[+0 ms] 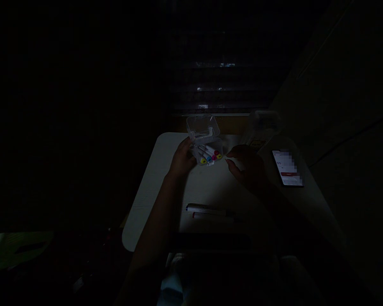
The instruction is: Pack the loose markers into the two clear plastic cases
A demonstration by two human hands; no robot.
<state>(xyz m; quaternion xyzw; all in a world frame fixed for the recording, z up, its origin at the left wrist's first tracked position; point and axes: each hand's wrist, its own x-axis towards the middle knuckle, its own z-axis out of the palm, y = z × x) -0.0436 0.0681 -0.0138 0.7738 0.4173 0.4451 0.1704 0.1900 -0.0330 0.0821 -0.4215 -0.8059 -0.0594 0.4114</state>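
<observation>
Very dim light; only the middle of the white worktop (159, 187) reads clearly.

Container: clear box (200, 135) of see-through plastic, at the far middle of the worktop. Its hinged lid (202, 126) stands open, tipped back away from the person. Inside lie several markers (210, 155) side by side, pale barrels, their ends facing the camera in yellow, blue, pink and red. Exact count cannot be told.

Left hand (181, 160): grip closed on the box's left side, fingers wrapped against the wall.

Right hand (247, 168): just right of the box, apart from it, grip loose with fingers spread, holding nothing.

Nearer the person, two loose pens (207, 208) lie on the worktop, parallel and close together, well apart from the box.

Right edge: a phone (287, 168) lies flat, screen lit. Behind it, a second clear container (263, 123), too dark to tell its contents.
</observation>
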